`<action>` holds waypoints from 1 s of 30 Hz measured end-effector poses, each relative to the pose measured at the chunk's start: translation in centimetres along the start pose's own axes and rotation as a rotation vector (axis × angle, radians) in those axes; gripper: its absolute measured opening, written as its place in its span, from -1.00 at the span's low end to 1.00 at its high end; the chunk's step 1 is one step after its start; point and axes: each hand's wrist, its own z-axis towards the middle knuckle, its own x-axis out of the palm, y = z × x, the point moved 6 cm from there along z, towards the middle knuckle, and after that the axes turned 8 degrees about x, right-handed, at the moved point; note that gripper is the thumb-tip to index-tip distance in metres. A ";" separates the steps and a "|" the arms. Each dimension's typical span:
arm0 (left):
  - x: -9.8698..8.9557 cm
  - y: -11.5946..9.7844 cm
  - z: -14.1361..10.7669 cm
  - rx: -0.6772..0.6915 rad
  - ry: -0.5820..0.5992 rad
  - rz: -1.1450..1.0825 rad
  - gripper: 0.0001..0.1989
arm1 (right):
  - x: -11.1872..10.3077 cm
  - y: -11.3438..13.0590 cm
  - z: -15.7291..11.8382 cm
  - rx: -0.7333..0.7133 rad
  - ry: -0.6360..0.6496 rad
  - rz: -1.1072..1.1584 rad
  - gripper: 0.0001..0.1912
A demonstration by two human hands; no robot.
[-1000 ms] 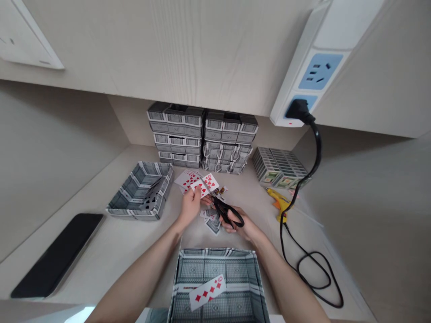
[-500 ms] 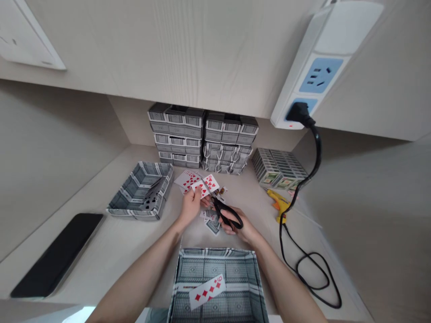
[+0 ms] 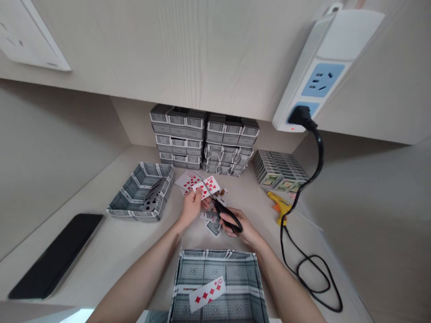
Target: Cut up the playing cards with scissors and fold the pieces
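Observation:
Between thumb and fingers, my left hand grips a playing card with red hearts. Black-handled scissors are in my right hand, their blades lying across that card. More heart cards lie on the table just behind my left hand. Cut card pieces with grey backs are scattered below the scissors. Close to me stands a box made of playing cards, with a cut diamond card strip inside it.
Left is a card tray holding several cards, and a black phone-like slab. Stacked card boxes stand at the back. On the right are packed card decks, a yellow glue gun, its looping cord and a power strip.
The scissor handles have drawn closer together, with the blades across the heart card. Both hands stay almost in place; the view has shifted slightly.

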 end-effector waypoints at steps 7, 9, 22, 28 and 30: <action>0.0 -0.1 0.0 -0.003 0.015 -0.002 -0.59 | -0.1 0.0 0.1 -0.017 -0.011 0.000 -0.70; 0.1 0.0 0.0 -0.005 0.020 0.001 -0.59 | -0.1 0.0 0.1 -0.011 -0.003 -0.013 -0.72; -0.1 0.2 0.1 0.004 0.019 0.033 -0.58 | 0.1 -0.2 0.1 -0.020 -0.023 -0.029 -0.70; 0.0 0.2 0.1 0.007 0.025 0.038 -0.59 | 0.2 0.1 0.1 -0.036 -0.008 -0.057 -0.70; 0.0 0.2 0.1 0.006 0.025 0.042 -0.58 | 0.2 0.1 0.1 -0.035 -0.009 -0.064 -0.70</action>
